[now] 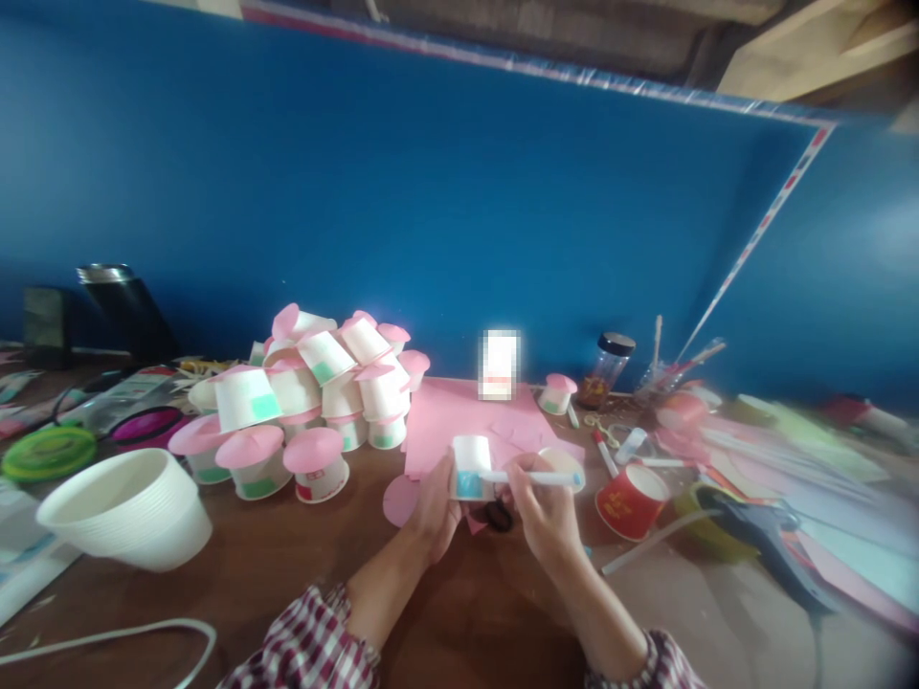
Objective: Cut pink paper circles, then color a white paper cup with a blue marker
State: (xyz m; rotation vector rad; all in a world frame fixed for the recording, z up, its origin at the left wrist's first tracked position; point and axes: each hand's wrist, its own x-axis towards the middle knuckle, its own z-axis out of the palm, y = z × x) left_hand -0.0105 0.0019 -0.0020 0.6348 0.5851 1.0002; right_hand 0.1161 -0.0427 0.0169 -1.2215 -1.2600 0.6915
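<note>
My left hand (435, 512) is closed round a small white paper cup (471, 466) with a blue patch, held upright above the brown table. My right hand (544, 512) pinches a white pen-like stick (535, 477) that lies level, its tip touching the cup's side. Under the hands lie black scissors (497, 516) and a pink paper circle (399, 500). A sheet of pink paper (459, 421) lies just behind the cup.
A heap of white cups with pink round tops (308, 402) stands to the left, a stack of white bowls (129, 507) nearer. A red cup (632, 502), a jar (610, 368), a glue gun (768, 541) and loose papers crowd the right. A blue wall closes the back.
</note>
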